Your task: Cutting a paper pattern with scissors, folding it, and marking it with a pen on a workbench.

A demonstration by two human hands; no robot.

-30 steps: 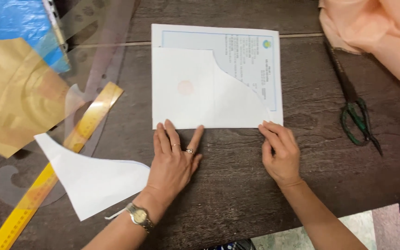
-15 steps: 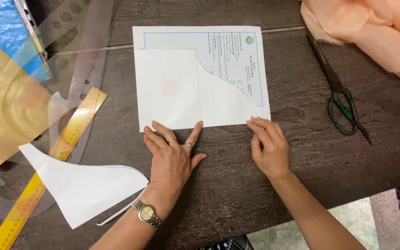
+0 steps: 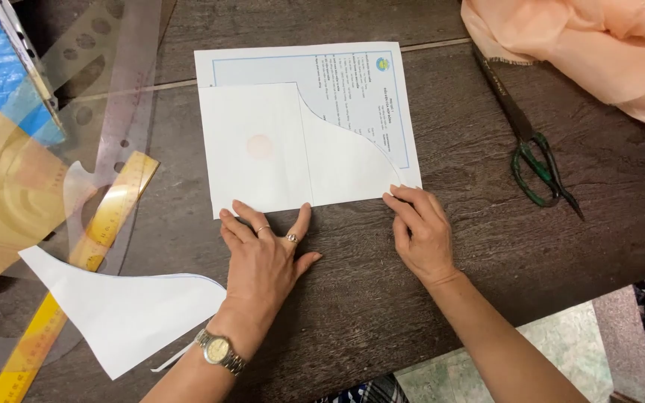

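Paper (image 3: 293, 142), folded, is laid with its long axis across the table (image 3: 427, 313), its near edge pressed by the spread left hand (image 3: 263, 261) and the flat right hand (image 3: 421, 235).

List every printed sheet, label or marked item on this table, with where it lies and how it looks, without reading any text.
White printed paper sheet: top centre, rectangular, thin blue border, small round green-blue emblem, partly under a folded white layer with a curved cut edge; both hands touch its near edge.
Yellow wooden ruler: left, diagonal, fine scale marks.
Clear plastic curve template: upper left, round holes.
No packages, signs or screens.
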